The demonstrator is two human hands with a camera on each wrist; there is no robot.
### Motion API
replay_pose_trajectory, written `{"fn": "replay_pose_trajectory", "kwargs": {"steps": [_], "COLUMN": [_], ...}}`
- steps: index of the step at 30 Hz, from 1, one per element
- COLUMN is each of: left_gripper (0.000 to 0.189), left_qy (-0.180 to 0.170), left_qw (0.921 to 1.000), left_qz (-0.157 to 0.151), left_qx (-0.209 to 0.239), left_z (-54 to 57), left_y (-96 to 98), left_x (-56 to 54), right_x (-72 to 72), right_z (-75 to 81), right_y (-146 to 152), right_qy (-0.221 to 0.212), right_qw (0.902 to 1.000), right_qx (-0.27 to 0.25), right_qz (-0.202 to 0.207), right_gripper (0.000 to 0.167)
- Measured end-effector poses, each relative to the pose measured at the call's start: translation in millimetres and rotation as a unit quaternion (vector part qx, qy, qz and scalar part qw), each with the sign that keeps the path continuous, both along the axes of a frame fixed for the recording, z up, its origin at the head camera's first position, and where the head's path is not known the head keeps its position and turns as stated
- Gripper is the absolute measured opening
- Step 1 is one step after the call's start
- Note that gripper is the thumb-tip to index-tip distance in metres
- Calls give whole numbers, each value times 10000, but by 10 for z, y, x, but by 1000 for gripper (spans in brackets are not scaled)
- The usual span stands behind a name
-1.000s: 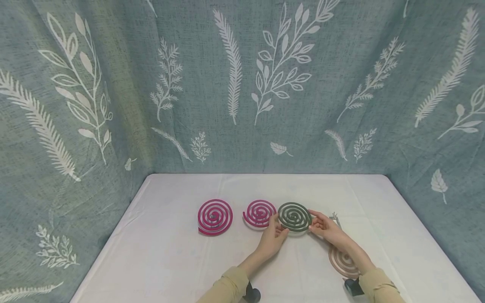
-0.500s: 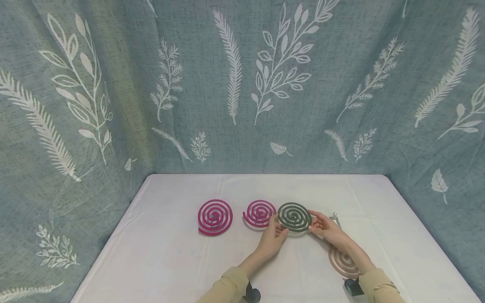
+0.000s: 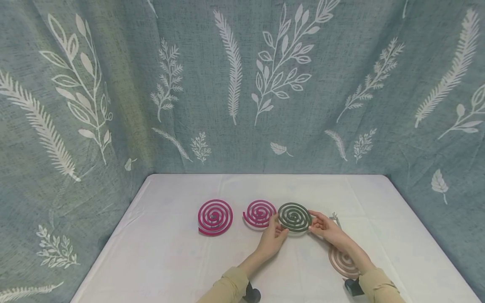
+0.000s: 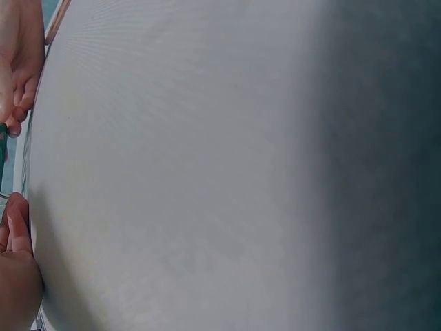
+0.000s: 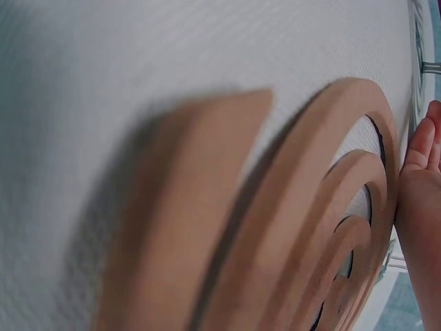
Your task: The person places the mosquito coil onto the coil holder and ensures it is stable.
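- While the left hand (image 3: 272,240) pinches the near-left edge of the green coil (image 3: 294,217), the right hand (image 3: 329,230) pinches its right edge, so each grip is closed on the same rim.
- The green coil lies nearly flat between the two hands, right of the bench's middle, with a faint shadow under its near edge; whether it touches the bench cannot be told.
- Just left of it sits the smaller-looking pink coil (image 3: 259,213), its right edge partly covered by the left fingers.
- Farther left, well apart from the hands, rests the other pink coil (image 3: 214,216), its outer end pointing toward the near left.
- Under the right forearm lies the brown coil (image 3: 342,260), partly hidden in the head view but large in the right wrist view.
- A small metallic piece (image 3: 335,218) shows just behind the right hand.
- All stand on a white-covered bench (image 3: 151,256), before a teal curtain (image 3: 193,63) with white leaf prints.
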State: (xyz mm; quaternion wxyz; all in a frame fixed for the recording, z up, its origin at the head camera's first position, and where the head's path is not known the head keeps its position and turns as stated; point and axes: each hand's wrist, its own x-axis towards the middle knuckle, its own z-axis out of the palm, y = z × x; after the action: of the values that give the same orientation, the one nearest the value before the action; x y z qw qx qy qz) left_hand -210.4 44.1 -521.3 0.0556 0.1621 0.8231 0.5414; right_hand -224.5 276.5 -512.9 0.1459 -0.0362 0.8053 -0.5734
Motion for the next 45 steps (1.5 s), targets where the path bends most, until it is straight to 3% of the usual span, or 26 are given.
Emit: {"fn": "replay_pose_trajectory", "kwargs": {"steps": [45], "left_gripper": [61], "left_qy": [22], "left_qw": [10000], "left_qz": [11], "left_qx": [-4], "left_z": [-16], "left_y": [-4], "left_x": [-18], "right_x": [2], "right_z": [-12], "right_y": [16], "right_qy": [137], "right_qw": [9997], "right_qx": [-156], "right_qz": [143], "right_gripper": [68]}}
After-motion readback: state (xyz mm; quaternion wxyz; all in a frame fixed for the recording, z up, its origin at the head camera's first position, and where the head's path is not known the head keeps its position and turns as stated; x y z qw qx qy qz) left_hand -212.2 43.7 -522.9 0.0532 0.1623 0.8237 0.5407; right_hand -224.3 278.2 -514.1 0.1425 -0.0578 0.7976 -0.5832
